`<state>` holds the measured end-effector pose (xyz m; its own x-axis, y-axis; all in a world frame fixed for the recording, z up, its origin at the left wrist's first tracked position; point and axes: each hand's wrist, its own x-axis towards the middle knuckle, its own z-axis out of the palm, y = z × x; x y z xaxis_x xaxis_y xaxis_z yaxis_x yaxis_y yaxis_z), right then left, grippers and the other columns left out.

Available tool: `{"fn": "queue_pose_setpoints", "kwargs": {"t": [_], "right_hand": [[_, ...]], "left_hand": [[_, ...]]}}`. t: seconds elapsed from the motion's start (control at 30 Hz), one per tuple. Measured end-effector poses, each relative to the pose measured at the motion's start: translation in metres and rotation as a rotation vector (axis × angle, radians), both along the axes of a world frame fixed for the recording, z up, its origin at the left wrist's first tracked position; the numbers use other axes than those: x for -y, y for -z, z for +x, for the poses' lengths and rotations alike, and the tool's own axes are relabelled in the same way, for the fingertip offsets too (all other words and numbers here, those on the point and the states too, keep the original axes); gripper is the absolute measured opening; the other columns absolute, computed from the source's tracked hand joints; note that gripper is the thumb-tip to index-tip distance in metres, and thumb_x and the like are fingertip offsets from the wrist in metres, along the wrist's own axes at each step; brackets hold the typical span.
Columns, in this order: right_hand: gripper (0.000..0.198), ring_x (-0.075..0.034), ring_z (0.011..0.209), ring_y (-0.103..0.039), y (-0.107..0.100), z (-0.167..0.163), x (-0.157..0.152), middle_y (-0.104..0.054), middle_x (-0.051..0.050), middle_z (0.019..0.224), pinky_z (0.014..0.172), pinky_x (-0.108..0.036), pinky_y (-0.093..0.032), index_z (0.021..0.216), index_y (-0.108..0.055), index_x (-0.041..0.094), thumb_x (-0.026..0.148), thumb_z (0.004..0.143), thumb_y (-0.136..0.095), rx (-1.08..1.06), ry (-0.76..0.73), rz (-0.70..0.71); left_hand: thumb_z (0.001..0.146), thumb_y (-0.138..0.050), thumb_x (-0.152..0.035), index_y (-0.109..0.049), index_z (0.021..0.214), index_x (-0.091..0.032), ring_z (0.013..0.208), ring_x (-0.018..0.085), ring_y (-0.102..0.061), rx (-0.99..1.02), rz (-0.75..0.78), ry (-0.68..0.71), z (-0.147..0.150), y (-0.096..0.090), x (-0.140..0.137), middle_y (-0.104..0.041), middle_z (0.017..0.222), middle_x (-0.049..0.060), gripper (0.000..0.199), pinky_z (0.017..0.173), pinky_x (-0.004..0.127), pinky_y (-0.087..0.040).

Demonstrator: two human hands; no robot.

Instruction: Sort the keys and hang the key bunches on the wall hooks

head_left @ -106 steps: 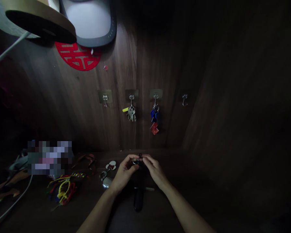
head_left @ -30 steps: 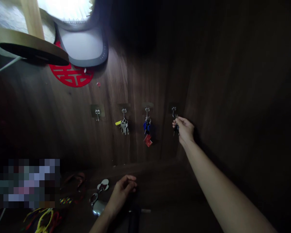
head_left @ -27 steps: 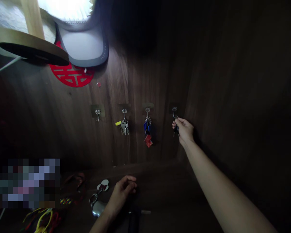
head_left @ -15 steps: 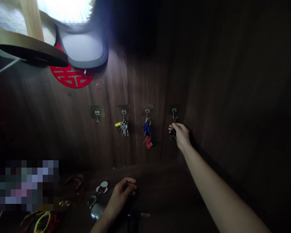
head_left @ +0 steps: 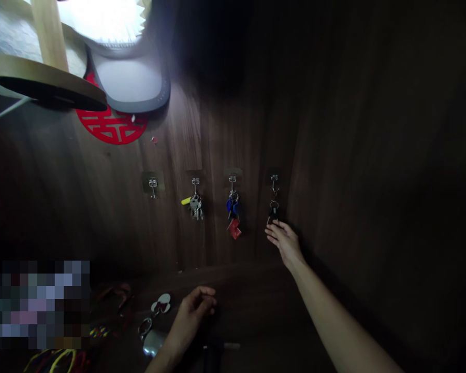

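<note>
On the far right hook (head_left: 274, 180) hangs a bunch of dark keys (head_left: 274, 212) on a ring. My right hand (head_left: 285, 241) is just below it, fingers stretched out and loosely apart, the fingertips at the lower ends of the keys; whether they touch is hard to tell. My left hand (head_left: 194, 311) hovers low over the dark surface, its fingers loosely bent with nothing visible in them. Beside it lie a silvery rounded keychain piece (head_left: 153, 343) with a ring and a white flower-like charm (head_left: 161, 303). A dark object with a metal key blade (head_left: 232, 346) lies to its right.
Metal keys with a yellow tag (head_left: 196, 207) and blue keys with a red tag (head_left: 233, 210) hang on the middle hooks. The left hook (head_left: 153, 187) bears nothing. A lamp base (head_left: 50, 85), grey cap (head_left: 135, 83) and red cutout (head_left: 116, 127) are upper left; coloured cords (head_left: 64, 360) lie lower left.
My right hand has slid down off the upper part of the dark keys, its fingers loosening, and the keys now hang from the hook. My left hand has barely moved.
</note>
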<state>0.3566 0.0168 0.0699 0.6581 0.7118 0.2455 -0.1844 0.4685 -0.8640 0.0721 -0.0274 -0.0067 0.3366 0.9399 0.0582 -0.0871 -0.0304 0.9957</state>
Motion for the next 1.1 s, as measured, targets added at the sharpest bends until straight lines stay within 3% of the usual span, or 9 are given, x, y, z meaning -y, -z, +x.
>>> {"fn": "queue_pose_setpoints", "kwargs": {"t": [0.27,0.57,0.73,0.87,0.97,1.1], "right_hand": [[0.030,-0.014,0.066,-0.067,0.041,-0.028,0.025,-0.070,0.000,0.073,0.058,-0.024,-0.053,0.083,-0.065,0.020,0.028,0.057,-0.076,-0.021,-0.092,-0.074],[0.031,-0.015,0.065,-0.065,0.076,-0.085,0.044,-0.070,-0.004,0.073,0.058,-0.024,-0.050,0.077,-0.068,0.017,0.040,0.058,-0.076,0.137,-0.302,-0.196],[0.030,-0.017,0.068,-0.064,0.085,-0.108,0.054,-0.068,-0.004,0.075,0.062,-0.028,-0.049,0.078,-0.068,0.018,0.047,0.070,-0.067,0.420,-0.434,-0.161],[0.020,-0.018,0.083,-0.062,0.075,-0.124,0.072,-0.066,-0.004,0.085,0.078,-0.032,-0.047,0.082,-0.069,0.021,0.035,0.082,-0.055,0.831,-0.571,-0.099],[0.014,-0.019,0.095,-0.059,0.066,-0.134,0.084,-0.065,-0.004,0.096,0.091,-0.035,-0.040,0.085,-0.070,0.023,0.026,0.080,-0.058,1.043,-0.721,-0.047],[0.015,-0.021,0.105,-0.054,0.064,-0.144,0.092,-0.063,-0.002,0.108,0.100,-0.041,-0.030,0.085,-0.070,0.027,0.025,0.071,-0.068,1.239,-0.833,-0.140]], "left_hand": [[0.062,-0.071,-0.045,-0.064,0.083,-0.018,0.064,0.013,-0.058,0.042,-0.018,-0.045,-0.003,0.001,0.001,-0.064,0.072,-0.001,0.035,0.065,0.024,-0.045],[0.062,-0.072,-0.044,-0.063,0.091,-0.020,0.064,0.012,-0.058,0.212,-0.035,-0.306,-0.018,-0.003,-0.004,-0.066,0.081,0.000,0.039,0.061,0.021,-0.044],[0.059,-0.072,-0.046,-0.064,0.087,-0.018,0.070,0.014,-0.060,0.267,0.040,-0.515,-0.032,-0.001,-0.016,-0.067,0.080,0.000,0.040,0.065,0.023,-0.045],[0.058,-0.072,-0.045,-0.064,0.084,-0.018,0.077,0.017,-0.061,0.308,0.055,-0.590,-0.038,0.001,-0.020,-0.066,0.079,0.001,0.038,0.067,0.024,-0.046],[0.059,-0.072,-0.043,-0.065,0.081,-0.018,0.078,0.016,-0.061,0.299,0.076,-0.569,-0.038,0.002,-0.020,-0.066,0.079,0.000,0.034,0.068,0.024,-0.045],[0.060,-0.071,-0.043,-0.065,0.080,-0.019,0.076,0.015,-0.060,0.256,0.092,-0.537,-0.038,0.002,-0.019,-0.065,0.077,0.000,0.032,0.067,0.023,-0.045]]}}
